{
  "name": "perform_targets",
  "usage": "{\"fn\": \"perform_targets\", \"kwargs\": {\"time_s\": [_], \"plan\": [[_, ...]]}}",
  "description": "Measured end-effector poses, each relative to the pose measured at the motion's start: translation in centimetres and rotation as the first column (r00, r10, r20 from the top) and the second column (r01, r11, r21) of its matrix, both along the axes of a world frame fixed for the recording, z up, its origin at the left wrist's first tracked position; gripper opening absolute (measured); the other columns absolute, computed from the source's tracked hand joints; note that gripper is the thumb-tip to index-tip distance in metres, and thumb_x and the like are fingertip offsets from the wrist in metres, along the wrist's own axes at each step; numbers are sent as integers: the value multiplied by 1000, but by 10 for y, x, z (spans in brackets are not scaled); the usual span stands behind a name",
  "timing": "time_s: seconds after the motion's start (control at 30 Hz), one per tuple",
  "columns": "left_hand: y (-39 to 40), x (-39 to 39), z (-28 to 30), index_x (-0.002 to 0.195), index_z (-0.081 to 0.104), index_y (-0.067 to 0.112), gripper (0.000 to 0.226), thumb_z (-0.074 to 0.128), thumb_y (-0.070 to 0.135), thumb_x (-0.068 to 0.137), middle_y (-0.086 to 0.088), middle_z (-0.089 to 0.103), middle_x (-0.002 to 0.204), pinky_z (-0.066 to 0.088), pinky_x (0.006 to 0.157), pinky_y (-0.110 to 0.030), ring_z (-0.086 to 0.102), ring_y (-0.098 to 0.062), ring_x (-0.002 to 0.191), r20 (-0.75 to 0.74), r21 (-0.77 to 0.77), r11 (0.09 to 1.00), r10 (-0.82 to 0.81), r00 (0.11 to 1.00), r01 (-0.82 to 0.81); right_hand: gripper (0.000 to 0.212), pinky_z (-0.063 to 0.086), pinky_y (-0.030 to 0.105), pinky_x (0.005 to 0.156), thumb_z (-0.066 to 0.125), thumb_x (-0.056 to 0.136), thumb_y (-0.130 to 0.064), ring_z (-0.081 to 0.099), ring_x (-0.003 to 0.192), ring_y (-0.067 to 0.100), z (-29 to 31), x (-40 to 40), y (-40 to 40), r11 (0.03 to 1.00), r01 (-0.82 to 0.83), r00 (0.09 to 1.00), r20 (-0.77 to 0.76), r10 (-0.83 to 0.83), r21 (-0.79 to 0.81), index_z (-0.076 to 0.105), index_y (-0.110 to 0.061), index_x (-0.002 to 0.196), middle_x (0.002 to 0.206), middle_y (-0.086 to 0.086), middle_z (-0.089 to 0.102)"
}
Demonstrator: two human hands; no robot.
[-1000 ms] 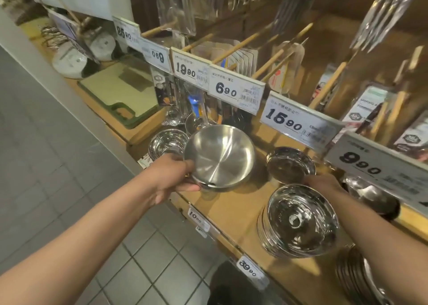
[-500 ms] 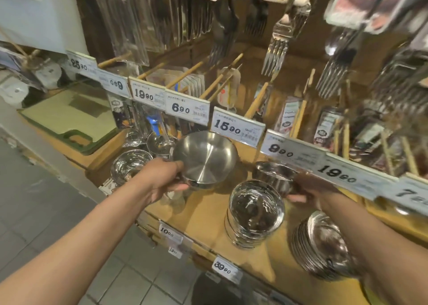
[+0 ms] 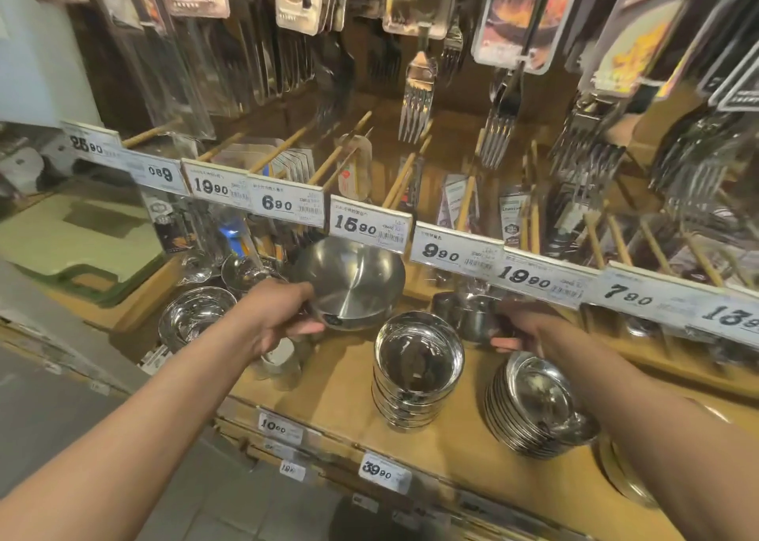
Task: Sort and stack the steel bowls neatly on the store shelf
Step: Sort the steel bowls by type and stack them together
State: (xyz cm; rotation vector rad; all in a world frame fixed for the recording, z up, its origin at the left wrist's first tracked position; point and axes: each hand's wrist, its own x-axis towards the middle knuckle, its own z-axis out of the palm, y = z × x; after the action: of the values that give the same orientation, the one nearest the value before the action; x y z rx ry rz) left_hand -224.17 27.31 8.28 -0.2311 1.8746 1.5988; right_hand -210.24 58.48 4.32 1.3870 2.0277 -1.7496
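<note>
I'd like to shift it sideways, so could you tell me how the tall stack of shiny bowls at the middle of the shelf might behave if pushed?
The stack of bowls stands tall on a narrow base, so a push near its rim may tip it. Its polished steel looks slippery, so upper bowls could slide off. On the smooth wooden shelf, a low push would probably slide it whole.

head cam | forward-down | close over wooden shelf [image 3: 336, 388]

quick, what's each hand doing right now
Left hand: holding the wide steel bowl by its rim, tilted.
Right hand: gripping a small steel cup at the back of the shelf.
</note>
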Motion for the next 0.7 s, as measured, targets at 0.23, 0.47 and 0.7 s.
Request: {"fn": "perform_targets", "kwargs": {"time_s": [0.23,0.47,0.7], "plan": [[-13,-3,0,103,56,-14,12,51,-4,97,-22,67,63,57,42,-24,68,-25,47,15,29,999,16,1000,-16,14,61,36,56,61,99,-8,67,78,33,-18,-14,-11,1000,24,999,37,-24,-5,57,1,89,84,18,64],[-30,-8,-3,112,52,-17,18,48,-5,99,-24,64,69,60,45,-29,67,-25,48,19,29,997,69,997,-69,11,53,20,42,63,96,-4,60,67,24,-24,-24,-24,1000,4,1000,27,-4,3,57,0,87,79,15,62],[-31,-10,-3,108,55,-12,13,49,-5,99,-22,64,71,60,46,-26,68,-24,49,35,23,996,83,996,-84,13,51,22,39,60,98,-1,58,63,22,-27,-24,-23,999,22,1000,-17,-23,-45,59,6,109,79,18,61]]}}
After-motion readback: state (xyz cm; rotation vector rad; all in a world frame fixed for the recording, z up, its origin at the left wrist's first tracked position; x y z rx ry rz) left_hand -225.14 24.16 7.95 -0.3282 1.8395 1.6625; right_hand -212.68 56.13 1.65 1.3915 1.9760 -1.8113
